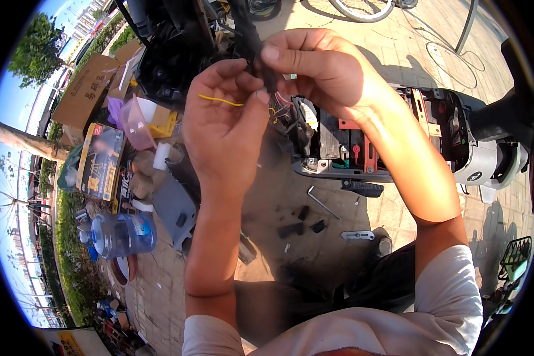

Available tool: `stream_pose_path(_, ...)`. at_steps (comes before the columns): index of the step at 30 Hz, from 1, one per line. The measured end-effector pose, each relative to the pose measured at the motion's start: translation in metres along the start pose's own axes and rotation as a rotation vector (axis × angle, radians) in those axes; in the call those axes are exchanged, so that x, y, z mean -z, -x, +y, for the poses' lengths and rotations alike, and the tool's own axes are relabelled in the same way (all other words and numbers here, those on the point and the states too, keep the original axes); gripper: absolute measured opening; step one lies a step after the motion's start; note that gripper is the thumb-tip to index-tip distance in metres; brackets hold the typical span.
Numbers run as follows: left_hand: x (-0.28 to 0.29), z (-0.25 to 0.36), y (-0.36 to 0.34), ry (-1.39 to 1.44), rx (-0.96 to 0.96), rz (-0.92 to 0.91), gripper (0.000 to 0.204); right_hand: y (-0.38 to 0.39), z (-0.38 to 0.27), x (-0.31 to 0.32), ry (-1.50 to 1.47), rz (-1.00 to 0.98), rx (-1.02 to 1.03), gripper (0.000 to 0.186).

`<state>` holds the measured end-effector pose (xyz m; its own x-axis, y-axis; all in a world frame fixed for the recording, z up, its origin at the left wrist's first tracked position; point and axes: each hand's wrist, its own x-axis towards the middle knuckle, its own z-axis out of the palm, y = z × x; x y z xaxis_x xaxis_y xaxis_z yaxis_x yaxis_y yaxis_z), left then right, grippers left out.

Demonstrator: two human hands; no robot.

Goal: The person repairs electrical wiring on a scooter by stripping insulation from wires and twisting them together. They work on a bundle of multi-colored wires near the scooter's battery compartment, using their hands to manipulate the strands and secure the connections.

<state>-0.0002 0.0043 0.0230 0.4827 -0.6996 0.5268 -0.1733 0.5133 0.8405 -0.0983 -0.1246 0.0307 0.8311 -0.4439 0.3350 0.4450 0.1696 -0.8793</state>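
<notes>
A person in a pale short-sleeved shirt [338,332] works both hands on a black-sheathed cable [269,78], raised near center: the left hand [225,127] closes thumb and fingers at its lower end, a yellow wire [219,100] lying across the fingers, while the right hand [329,71] pinches it just beyond. On the paving [368,215] below lie a utility knife [357,235], black scraps [291,229] and a bent hex key [323,202]. Farther right, an opened vehicle body [486,160] shows red brackets [371,157]; at left sit a water bottle [124,234] and, beyond, a cardboard box [86,89]. A bicycle wheel [362,20] marks the far side.
</notes>
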Motion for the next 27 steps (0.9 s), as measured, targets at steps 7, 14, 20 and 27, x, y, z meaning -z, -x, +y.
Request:
stream_pose_path(7, -0.013, -0.012, 0.007, -0.114, -0.175, 0.098, 0.034, 0.0, -0.005, -0.003, -0.145, -0.019, -0.11, 0.019)
stream_pose_path(14, -0.002, -0.011, 0.009, -0.297, -0.041, 0.076, 0.017, 0.004, -0.003, -0.011, -0.136, 0.049, -0.087, 0.024)
stream_pose_path(20, 0.007, -0.011, 0.008, -0.126, 0.036, 0.041, 0.015, 0.012, 0.006, -0.004, 0.328, 0.095, 0.172, 0.016)
stream_pose_path(27, 0.004, -0.009, 0.007, -0.162, -0.024, 0.086, 0.011, 0.015, 0.015, -0.008, 0.534, 0.145, 0.379, 0.018)
